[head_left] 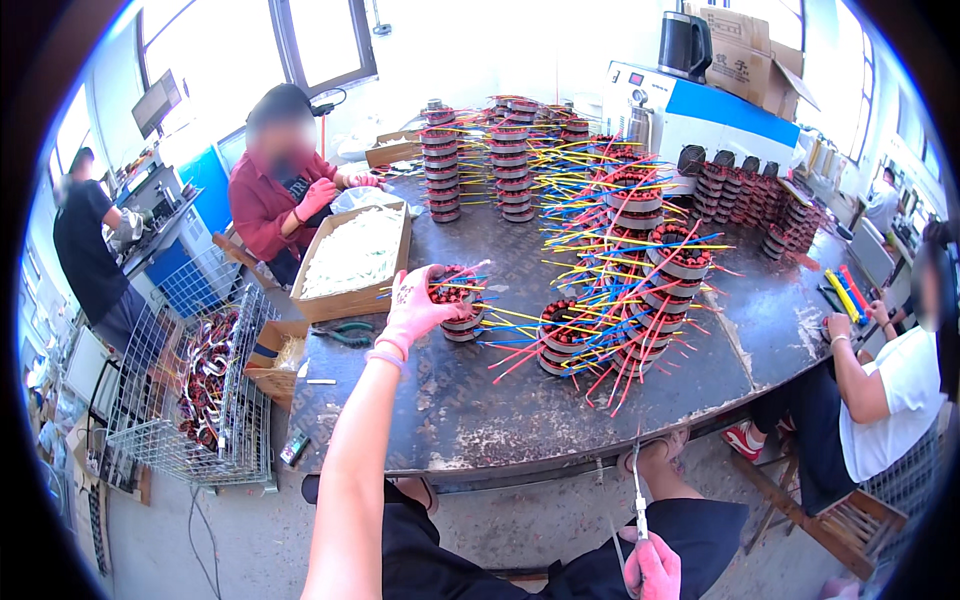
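Head view. Gripped in left hand (412, 310): wire-wound ring core (463, 325), fingers wrapped over rim, at near-left part of dark desk (500, 420). Contact between core and desk: cannot tell. Held in right hand (654, 572), in front of near desk edge: slim white-handled tool (641, 508), fingers curled around handle, thin metal tip upward. To right of gripped core: stacks of similar cores (678, 268), wired in red, yellow and blue. To left: cardboard box (357, 299) of white pieces (350, 245), green-handled pliers (352, 341) just beside.
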